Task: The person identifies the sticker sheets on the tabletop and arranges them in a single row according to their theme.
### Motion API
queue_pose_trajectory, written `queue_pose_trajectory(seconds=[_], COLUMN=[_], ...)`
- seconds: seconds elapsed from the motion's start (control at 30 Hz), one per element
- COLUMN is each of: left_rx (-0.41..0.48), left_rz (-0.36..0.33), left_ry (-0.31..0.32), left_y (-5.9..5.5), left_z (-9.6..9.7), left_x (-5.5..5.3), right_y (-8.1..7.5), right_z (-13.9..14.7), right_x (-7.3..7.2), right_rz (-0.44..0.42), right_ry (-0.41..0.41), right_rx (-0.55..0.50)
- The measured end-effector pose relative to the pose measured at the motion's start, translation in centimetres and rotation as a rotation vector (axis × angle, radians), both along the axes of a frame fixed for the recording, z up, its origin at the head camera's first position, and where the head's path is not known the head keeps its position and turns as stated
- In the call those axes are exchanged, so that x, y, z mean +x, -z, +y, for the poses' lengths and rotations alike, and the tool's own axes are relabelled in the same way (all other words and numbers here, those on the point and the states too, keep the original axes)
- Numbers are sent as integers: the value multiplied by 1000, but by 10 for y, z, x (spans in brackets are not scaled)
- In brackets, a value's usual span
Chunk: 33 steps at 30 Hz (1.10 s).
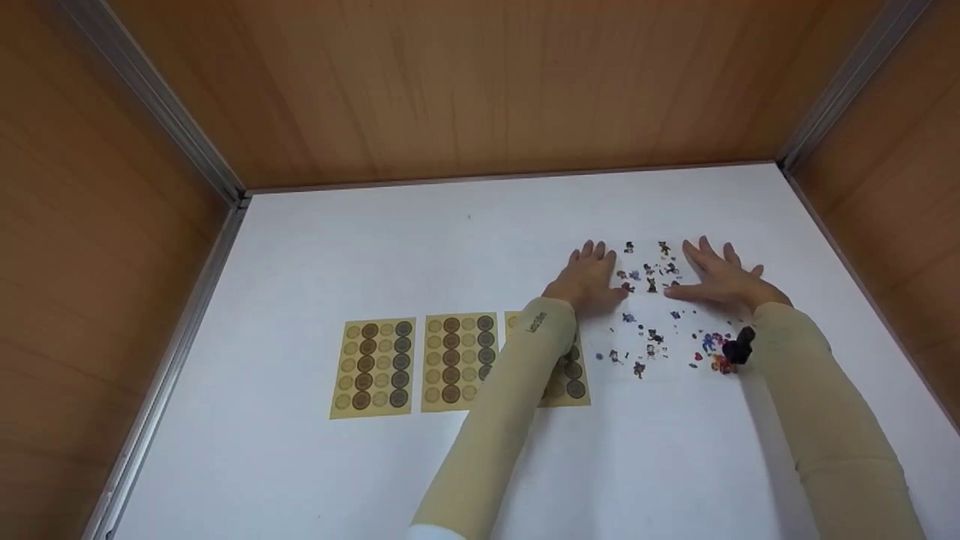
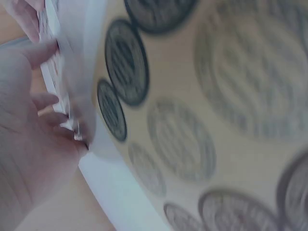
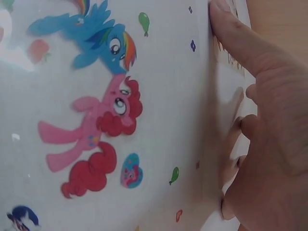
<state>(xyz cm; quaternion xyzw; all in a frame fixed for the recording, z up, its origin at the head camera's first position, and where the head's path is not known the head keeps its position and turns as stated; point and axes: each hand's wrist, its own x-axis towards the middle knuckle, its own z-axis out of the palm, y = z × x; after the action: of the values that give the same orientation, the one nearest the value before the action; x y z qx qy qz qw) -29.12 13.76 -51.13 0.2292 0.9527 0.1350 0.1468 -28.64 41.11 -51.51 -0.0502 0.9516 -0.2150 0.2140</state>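
Observation:
My left hand point(image 1: 592, 281) rests with fingers spread at the left edge of a clear sheet of cartoon stickers point(image 1: 651, 285) on the white table. At that sheet's right side, my right hand point(image 1: 724, 281) lies flat, thumb pointing inward. Nearer to me lie more clear stickers point(image 1: 652, 337); whether they form one sheet or two I cannot tell. The right wrist view shows cartoon ponies point(image 3: 91, 120) and small balloons beside the right hand point(image 3: 274, 130). In the left wrist view, the left hand's fingertips point(image 2: 60, 120) touch the clear sheet's edge.
Three tan sheets of round stickers lie in a row to the left: one point(image 1: 373, 367), a middle one point(image 1: 460, 360), and a third point(image 1: 576, 375) partly under my left forearm. Wooden walls point(image 1: 487, 90) with metal corner rails enclose the table point(image 1: 337, 255).

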Motion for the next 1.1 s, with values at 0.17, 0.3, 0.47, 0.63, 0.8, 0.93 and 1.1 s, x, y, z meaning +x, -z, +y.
queue_pose_trajectory(seconds=[0.17, 0.3, 0.47, 0.63, 0.8, 0.93, 1.1], left_rx=[-35, -45, -49, -32, -15, 11, 21], left_rz=[-12, -37, -46, -46, -62, -67, -57], left_ry=[61, 85, 100, 93, 80, 71, 78], left_y=[1, 6, 7, 5, 7, 7, 6], left_z=[-9, -13, -15, -16, -19, -20, -17], left_x=[-6, -7, -9, -12, -8, -6, -7], right_y=[-2, 2, 4, 3, 10, 11, 9], right_z=[-8, -21, -32, -34, -35, -34, -31], right_x=[-3, -6, -12, -13, -11, -9, -10], right_rz=[-18, -37, -41, -27, -17, -4, -4], right_ry=[-34, -76, -78, -66, -74, -70, -72], right_rx=[27, 47, 64, 84, 102, 97, 94])
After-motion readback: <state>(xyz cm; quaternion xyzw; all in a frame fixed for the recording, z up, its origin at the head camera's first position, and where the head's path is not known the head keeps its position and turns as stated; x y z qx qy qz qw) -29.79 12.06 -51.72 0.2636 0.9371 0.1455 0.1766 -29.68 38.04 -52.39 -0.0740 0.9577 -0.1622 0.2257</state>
